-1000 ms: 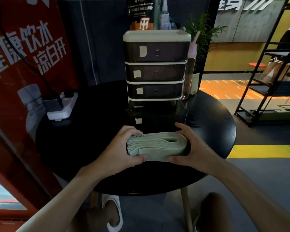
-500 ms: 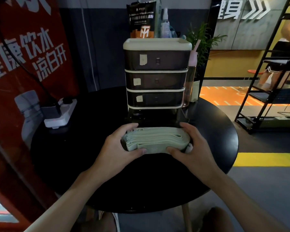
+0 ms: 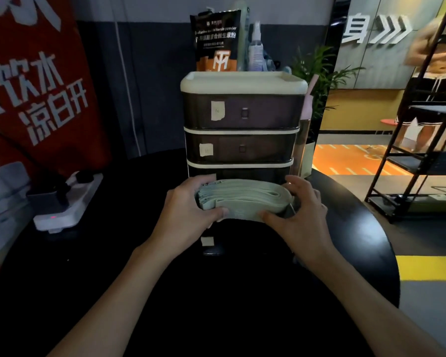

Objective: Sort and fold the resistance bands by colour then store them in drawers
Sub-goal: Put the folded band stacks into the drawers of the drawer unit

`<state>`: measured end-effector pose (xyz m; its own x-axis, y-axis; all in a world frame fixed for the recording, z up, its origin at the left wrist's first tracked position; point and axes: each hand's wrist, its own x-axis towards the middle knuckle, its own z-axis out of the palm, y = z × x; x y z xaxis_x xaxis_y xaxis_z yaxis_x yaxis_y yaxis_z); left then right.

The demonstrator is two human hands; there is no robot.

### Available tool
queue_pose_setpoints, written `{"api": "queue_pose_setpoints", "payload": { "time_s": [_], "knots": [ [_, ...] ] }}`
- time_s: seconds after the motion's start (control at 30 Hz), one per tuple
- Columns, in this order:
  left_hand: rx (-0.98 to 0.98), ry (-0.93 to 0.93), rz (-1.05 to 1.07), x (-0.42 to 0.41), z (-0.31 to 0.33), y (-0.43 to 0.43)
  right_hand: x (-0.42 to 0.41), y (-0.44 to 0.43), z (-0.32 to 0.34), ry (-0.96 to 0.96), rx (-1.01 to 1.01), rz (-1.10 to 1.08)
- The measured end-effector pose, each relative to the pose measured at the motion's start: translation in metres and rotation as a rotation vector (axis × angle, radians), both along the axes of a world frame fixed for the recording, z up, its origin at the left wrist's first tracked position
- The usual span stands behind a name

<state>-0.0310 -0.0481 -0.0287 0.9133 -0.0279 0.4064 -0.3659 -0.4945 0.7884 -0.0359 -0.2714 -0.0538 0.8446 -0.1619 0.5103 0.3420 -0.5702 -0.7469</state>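
A folded stack of pale green resistance bands is held between both hands, in front of a dark drawer unit with a cream top. My left hand grips the stack's left end, where the layered edges show. My right hand grips its rounded right end. The stack sits over a pulled-out bottom drawer, whose dark front carries a small white label. The upper drawers are shut, each with a white label.
The round black table carries a white power strip with plugs at the left. A pouch and a spray bottle stand on the drawer unit. A red banner hangs at left, a black metal rack stands at right, and a person is beyond it.
Both hands have carried the green stack away from me, toward the drawer unit, and it now sits over the pulled-out bottom drawer. The view has tilted down slightly.
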Motion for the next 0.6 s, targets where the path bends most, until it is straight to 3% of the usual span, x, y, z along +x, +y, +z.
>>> {"api": "queue_pose_setpoints", "payload": {
  "time_s": [0.6],
  "knots": [
    [0.248,0.132,0.152,0.019,-0.015,-0.011,0.027,-0.007,-0.033,0.181,0.065,-0.021]
  ]
}}
